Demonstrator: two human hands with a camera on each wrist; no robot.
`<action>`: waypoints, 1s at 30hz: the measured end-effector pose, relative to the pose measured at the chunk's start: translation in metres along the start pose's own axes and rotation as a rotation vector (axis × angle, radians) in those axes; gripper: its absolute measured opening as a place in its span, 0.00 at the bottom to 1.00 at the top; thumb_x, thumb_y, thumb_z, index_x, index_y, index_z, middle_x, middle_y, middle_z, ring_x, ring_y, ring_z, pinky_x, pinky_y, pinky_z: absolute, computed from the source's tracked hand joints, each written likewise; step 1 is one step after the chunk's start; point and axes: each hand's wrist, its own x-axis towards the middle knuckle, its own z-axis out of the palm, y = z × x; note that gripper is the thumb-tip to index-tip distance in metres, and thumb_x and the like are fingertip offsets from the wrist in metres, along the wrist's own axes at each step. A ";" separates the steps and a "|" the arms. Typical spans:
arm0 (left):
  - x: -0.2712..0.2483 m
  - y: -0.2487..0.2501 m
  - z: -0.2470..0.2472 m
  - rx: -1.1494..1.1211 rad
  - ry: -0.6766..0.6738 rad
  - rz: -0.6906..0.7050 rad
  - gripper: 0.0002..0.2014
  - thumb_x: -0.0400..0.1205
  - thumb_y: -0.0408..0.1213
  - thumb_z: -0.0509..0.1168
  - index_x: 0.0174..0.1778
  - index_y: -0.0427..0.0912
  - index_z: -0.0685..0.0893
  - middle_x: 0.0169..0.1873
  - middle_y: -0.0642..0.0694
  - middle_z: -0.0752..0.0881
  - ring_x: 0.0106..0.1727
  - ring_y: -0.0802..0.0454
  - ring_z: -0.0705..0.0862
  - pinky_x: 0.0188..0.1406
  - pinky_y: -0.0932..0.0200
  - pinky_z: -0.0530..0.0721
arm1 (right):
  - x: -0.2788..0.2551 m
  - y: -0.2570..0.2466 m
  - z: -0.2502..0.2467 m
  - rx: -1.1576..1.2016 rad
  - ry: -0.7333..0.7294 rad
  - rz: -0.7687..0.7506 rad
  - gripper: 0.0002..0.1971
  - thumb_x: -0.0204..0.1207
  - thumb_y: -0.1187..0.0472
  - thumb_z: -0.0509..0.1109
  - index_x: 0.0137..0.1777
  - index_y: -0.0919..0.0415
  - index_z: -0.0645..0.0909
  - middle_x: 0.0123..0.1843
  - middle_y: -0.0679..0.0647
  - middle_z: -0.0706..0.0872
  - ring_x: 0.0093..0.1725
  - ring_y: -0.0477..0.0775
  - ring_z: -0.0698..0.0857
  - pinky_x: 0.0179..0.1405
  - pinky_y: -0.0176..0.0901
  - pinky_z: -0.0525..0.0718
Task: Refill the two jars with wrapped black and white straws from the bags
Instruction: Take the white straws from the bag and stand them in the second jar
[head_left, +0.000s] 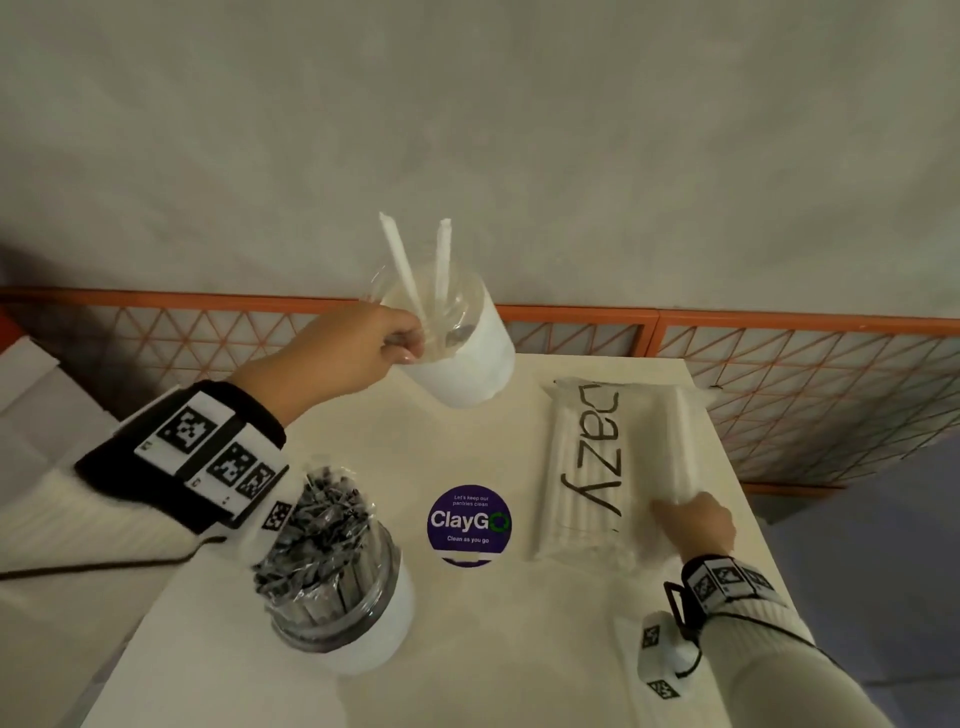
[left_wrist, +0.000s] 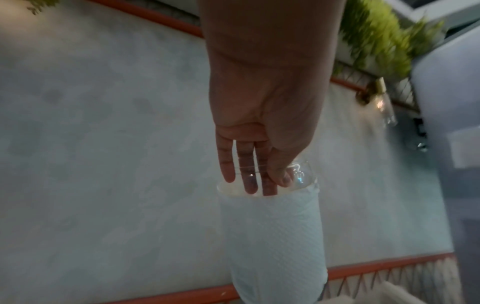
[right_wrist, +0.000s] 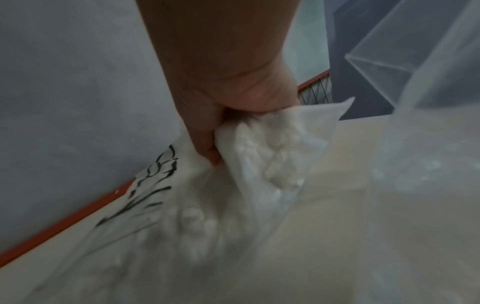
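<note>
My left hand (head_left: 408, 345) grips the rim of a glass jar (head_left: 462, 364) wrapped in white paper and holds it tilted above the table's far side. Two white wrapped straws (head_left: 402, 270) stick out of it. In the left wrist view the fingers (left_wrist: 249, 174) lie over the glass rim of that jar (left_wrist: 275, 236). My right hand (head_left: 680, 512) clutches the near end of the clear bag of white straws (head_left: 597, 467) lying on the table; the right wrist view shows my right hand (right_wrist: 215, 148) bunching the bag (right_wrist: 259, 174). A second jar (head_left: 337, 582), packed with black wrapped straws, stands front left.
A round purple ClayGo sticker (head_left: 469, 522) sits mid-table (head_left: 260, 649). An orange mesh fence (head_left: 805, 395) runs behind and to the right of the table. White boxes (head_left: 31, 395) lie at the left. A clear plastic box (right_wrist: 376, 67) shows in the right wrist view.
</note>
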 end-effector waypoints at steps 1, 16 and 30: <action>-0.007 0.011 -0.003 -0.009 0.003 0.015 0.04 0.80 0.35 0.68 0.44 0.48 0.86 0.44 0.53 0.88 0.51 0.50 0.84 0.52 0.51 0.81 | -0.003 -0.003 -0.002 0.037 0.003 -0.038 0.31 0.65 0.48 0.75 0.63 0.68 0.77 0.57 0.67 0.82 0.55 0.69 0.82 0.56 0.58 0.83; -0.150 0.103 0.033 -0.009 -0.137 0.017 0.04 0.81 0.38 0.64 0.43 0.52 0.83 0.42 0.59 0.84 0.44 0.63 0.80 0.43 0.67 0.76 | -0.123 -0.003 -0.083 0.592 -0.049 -0.494 0.22 0.64 0.61 0.77 0.58 0.56 0.77 0.48 0.56 0.85 0.48 0.58 0.84 0.45 0.53 0.85; -0.243 0.102 0.139 0.131 -0.283 -0.199 0.13 0.80 0.29 0.56 0.44 0.56 0.73 0.46 0.53 0.75 0.47 0.52 0.67 0.35 0.69 0.61 | -0.208 0.105 -0.079 0.595 -0.147 -0.575 0.19 0.65 0.66 0.81 0.47 0.45 0.78 0.43 0.46 0.86 0.43 0.47 0.84 0.35 0.40 0.80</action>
